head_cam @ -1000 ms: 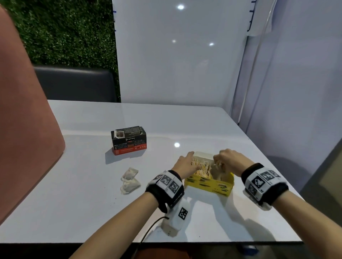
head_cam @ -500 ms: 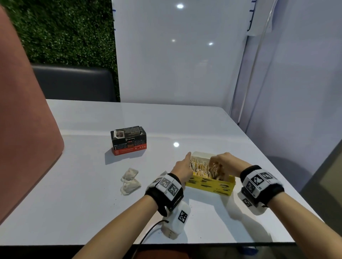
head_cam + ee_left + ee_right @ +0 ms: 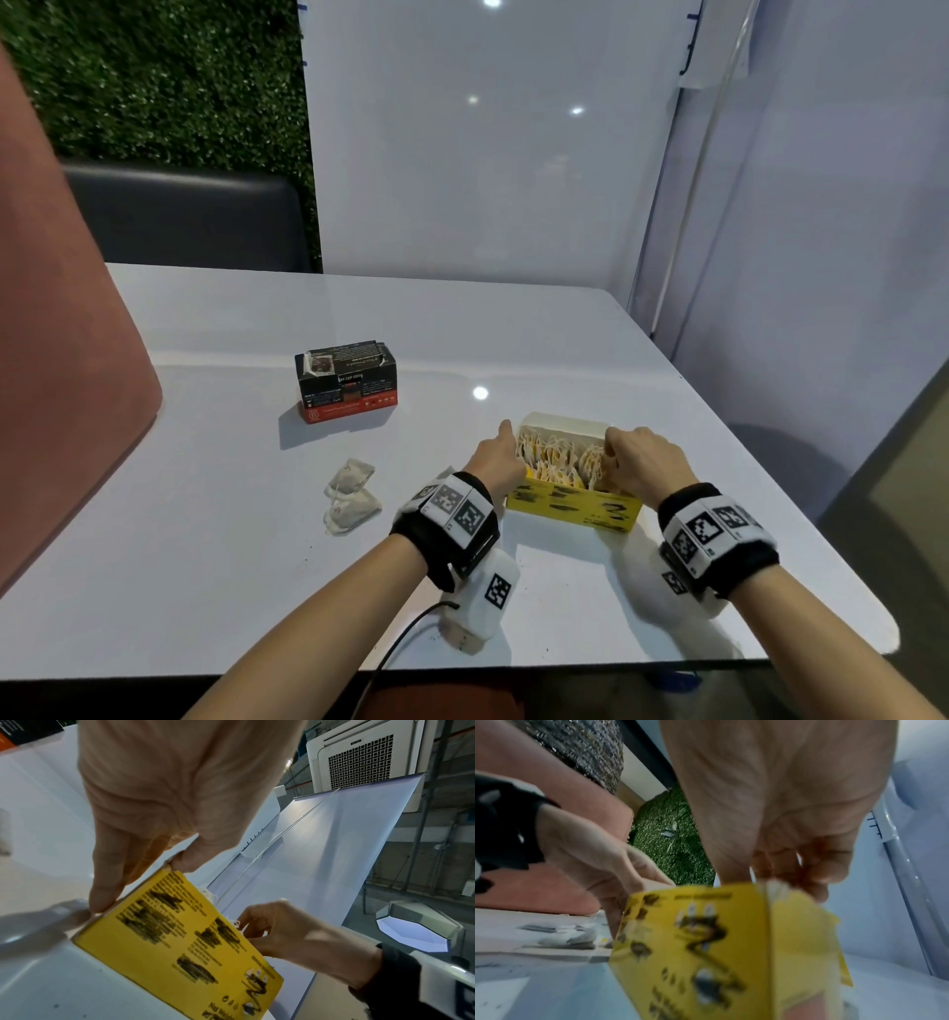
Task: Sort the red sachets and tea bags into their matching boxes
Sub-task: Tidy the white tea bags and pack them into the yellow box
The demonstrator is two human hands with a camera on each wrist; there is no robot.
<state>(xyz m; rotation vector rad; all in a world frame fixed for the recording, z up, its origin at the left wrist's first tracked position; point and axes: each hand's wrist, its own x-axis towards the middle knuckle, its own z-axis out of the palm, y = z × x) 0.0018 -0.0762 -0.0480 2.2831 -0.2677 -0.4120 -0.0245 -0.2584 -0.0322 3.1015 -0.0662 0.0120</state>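
An open yellow box point(image 3: 572, 506) packed with tea bags point(image 3: 557, 455) sits on the white table point(image 3: 231, 591) in front of me. My left hand point(image 3: 500, 447) lies against the box's left end, fingers straight down its side and thumb at the top corner. My right hand point(image 3: 613, 455) reaches into the right end with curled fingers, pinching a tea bag point(image 3: 777, 888) by the rim. Two loose tea bags point(image 3: 352, 493) lie on the table left of my left wrist. A black and red box point(image 3: 346, 380) stands farther back left. No red sachet shows outside it.
A reddish padded seat back point(image 3: 61, 360) borders the table's left side. White panels stand behind and to the right. A cable point(image 3: 405, 632) trails from my left wrist unit off the near edge.
My right hand has dropped from above the box down into its right end among the tea bags. My left hand has straightened along the box's left end.
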